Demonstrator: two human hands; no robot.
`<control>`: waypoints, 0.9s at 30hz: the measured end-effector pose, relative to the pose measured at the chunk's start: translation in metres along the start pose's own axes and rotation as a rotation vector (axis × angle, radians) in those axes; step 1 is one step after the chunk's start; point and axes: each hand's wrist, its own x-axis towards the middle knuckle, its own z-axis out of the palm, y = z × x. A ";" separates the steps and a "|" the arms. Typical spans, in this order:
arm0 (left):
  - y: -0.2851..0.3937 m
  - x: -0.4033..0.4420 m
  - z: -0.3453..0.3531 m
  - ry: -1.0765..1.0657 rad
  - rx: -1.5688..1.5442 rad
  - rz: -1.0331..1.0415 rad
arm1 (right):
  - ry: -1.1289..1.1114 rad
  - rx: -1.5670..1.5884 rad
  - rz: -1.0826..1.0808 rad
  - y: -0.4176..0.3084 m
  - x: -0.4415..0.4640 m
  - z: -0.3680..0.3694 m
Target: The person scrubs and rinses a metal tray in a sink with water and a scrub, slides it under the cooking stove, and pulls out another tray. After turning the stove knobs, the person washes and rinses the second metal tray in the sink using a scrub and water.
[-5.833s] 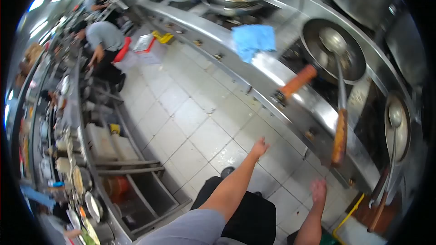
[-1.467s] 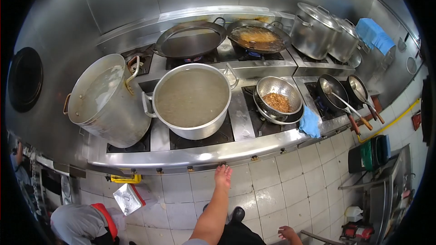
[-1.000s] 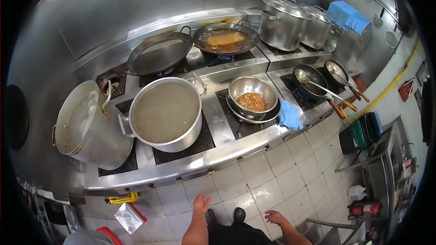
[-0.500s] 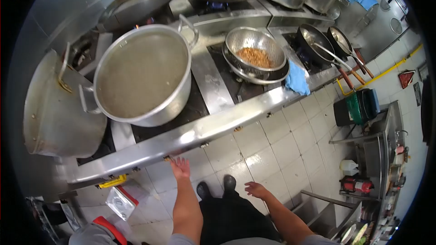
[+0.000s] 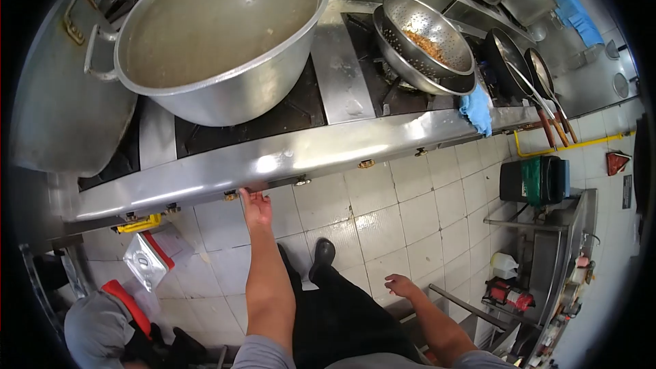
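My left hand [image 5: 257, 209] reaches up to the underside of the stove's front rail [image 5: 273, 154], its fingers stretched out and apart. Just left of its fingertips is a brass stove knob [image 5: 231, 196]; whether they touch cannot be made out. Nothing shows in that palm. Low over the floor on the other side hangs my right hand [image 5: 400, 285], fingers loosely apart and holding nothing. On the stove above my left hand stands a big metal pot [image 5: 239, 89] full of cloudy liquid [image 5: 212, 24]. Right of it, a perforated colander [image 5: 444, 34] with brown bits rests in a metal bowl [image 5: 403, 68].
A tall pot [image 5: 61, 96] stands at the left. A blue cloth [image 5: 476, 111] hangs over the rail, near pans [image 5: 506, 61] with long handles. Another person [image 5: 96, 324] is low at bottom left, beside a red-edged packet [image 5: 147, 260]. A metal shelf [image 5: 560, 239] stands right.
My view has moved closer to the stove, so the pots sit higher in it. My left hand has come up to the rail beside the knob. My feet have shifted, and more of the other person shows.
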 end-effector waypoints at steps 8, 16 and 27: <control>-0.001 0.000 0.003 0.015 -0.025 0.047 | -0.144 0.729 -0.269 -0.086 0.055 0.002; 0.003 -0.006 0.013 0.050 0.044 0.048 | -0.119 1.408 -0.527 -0.338 0.175 0.030; 0.004 -0.017 0.013 0.041 0.066 0.065 | -0.001 1.511 -0.539 -0.363 0.182 0.053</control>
